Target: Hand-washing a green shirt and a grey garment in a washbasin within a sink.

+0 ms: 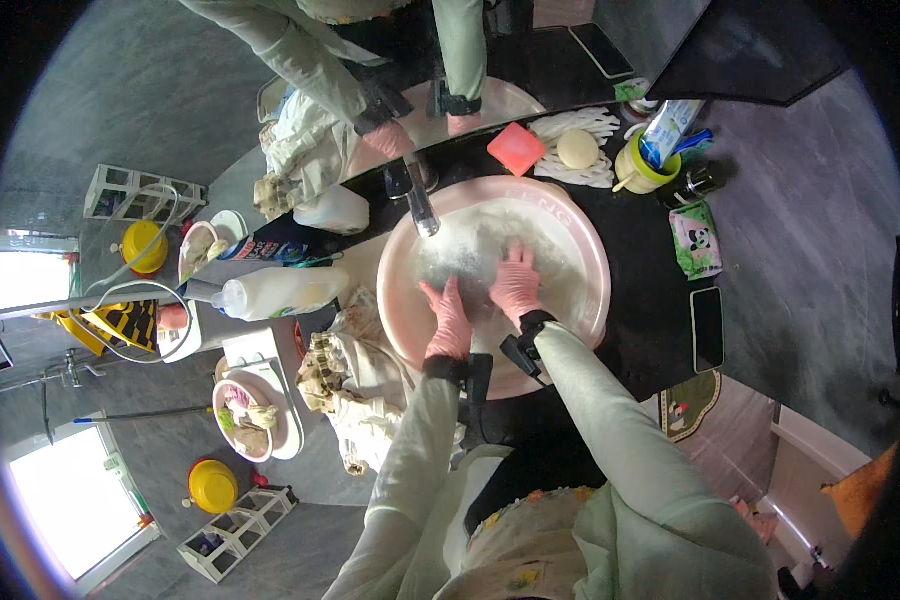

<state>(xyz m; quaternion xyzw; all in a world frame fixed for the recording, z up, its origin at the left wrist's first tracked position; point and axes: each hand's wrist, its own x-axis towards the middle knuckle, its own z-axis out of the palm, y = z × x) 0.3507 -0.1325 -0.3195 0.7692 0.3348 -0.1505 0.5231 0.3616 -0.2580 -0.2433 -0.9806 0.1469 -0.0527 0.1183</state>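
A large pink plastic basin (pixel 600 262) stands on the black counter, with cloudy, foamy water in it. The chrome faucet (pixel 422 210) reaches over its rim at the upper left. My left hand (pixel 448 319), in a pink glove, is over the left part of the water with thumb and fingers apart; I see nothing held in it. Further right, my right hand (pixel 517 279), gloved in the same pink, has its fingertips in the water. Whether it grips something under the surface cannot be made out. Both wrists wear black bands with small devices.
Left of the basin lie crumpled white cloths (pixel 360 375), a translucent bottle (pixel 285 292) and a white jug (pixel 334 210). Behind are a pink soap dish (pixel 516 148) and round soap (pixel 577 148). To the right stand a green cup (pixel 645 169), a wipes pack (pixel 695 240) and a phone (pixel 707 330).
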